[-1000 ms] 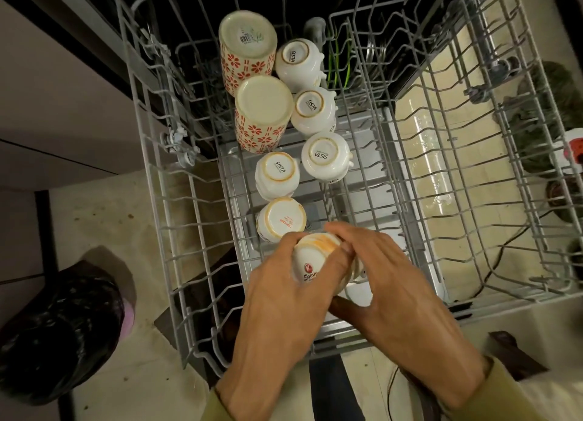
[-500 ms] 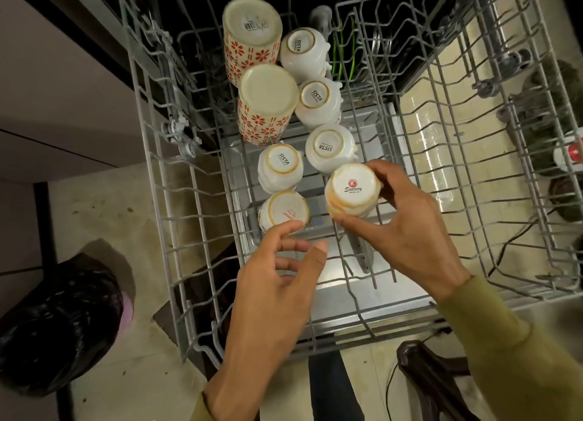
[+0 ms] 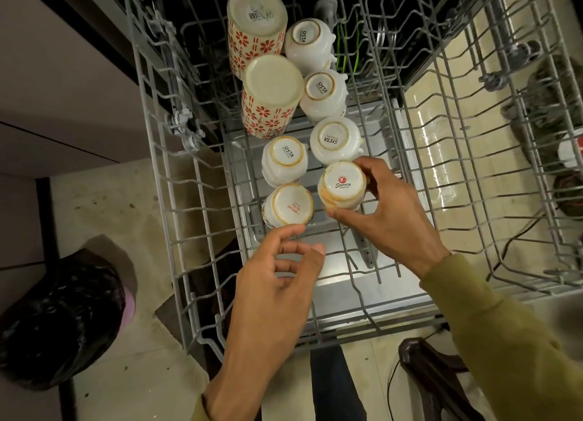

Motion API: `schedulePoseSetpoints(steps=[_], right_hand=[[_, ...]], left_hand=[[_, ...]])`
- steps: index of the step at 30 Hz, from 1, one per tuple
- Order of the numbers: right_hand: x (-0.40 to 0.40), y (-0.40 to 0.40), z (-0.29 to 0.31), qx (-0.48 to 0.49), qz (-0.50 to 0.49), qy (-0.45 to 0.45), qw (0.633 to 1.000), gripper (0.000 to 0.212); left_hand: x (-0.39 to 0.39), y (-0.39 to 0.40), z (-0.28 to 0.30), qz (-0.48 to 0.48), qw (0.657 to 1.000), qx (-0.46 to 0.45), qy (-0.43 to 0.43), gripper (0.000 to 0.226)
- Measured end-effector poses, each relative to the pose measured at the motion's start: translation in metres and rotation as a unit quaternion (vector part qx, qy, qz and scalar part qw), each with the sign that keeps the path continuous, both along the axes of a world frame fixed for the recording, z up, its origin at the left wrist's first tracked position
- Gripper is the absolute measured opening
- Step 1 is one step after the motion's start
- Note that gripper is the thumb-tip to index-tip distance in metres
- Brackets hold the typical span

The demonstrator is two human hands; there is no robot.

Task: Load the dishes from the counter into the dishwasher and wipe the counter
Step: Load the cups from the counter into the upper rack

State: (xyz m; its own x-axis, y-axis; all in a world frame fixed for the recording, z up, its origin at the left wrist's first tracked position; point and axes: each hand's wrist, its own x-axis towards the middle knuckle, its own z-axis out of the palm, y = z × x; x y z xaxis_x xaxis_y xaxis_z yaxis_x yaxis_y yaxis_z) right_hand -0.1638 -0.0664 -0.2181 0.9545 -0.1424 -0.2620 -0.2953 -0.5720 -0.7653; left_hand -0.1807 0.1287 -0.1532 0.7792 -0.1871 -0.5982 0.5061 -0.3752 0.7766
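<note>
Left hand: the left hand (image 3: 277,282) has let go of the cup it shared a second ago and now hangs empty over the rack's near edge, fingers loosely curled and narrow, the fingertips just short of the nearest upturned cup.
Right hand: the right hand (image 3: 388,218) has taken the cup alone, thumb on the near side and fingers round the far side, sleeve trailing to the near right corner.
Cup in hand: the stained cup (image 3: 342,185), bottom up, has travelled from the near edge farther into the rack (image 3: 176,241) and now sits in the right-hand row, touching or almost touching the white cup behind it; whether it rests on the wires yet I cannot tell.
Neighbour: the cup with red print (image 3: 287,203) stands bottom up just left of it, closing the left-hand row.
Farther rows: three white cups (image 3: 335,140) and another (image 3: 285,161) run toward the far edge, with two flowered mugs (image 3: 271,95) at the far left.
Meaning: in my judgement this cup is nearly placed; release should come next, then more dishes from the counter, which is out of view, and the wiping.
</note>
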Motion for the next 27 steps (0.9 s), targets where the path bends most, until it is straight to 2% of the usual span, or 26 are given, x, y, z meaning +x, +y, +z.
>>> schedulePoseSetpoints(steps=[17,22,27], right_hand=[[-0.010,0.011,-0.021,-0.072,0.024,-0.002,0.997,0.070],[-0.010,0.011,-0.022,-0.074,0.038,0.014,0.996,0.080],[-0.011,0.010,-0.013,-0.083,0.040,0.028,0.995,0.088]], left_hand=[[-0.002,0.000,-0.006,0.000,1.000,-0.001,-0.004,0.047],[-0.002,0.000,-0.007,0.006,1.000,-0.002,-0.009,0.047],[0.000,-0.002,-0.009,0.003,1.000,0.002,-0.003,0.034]])
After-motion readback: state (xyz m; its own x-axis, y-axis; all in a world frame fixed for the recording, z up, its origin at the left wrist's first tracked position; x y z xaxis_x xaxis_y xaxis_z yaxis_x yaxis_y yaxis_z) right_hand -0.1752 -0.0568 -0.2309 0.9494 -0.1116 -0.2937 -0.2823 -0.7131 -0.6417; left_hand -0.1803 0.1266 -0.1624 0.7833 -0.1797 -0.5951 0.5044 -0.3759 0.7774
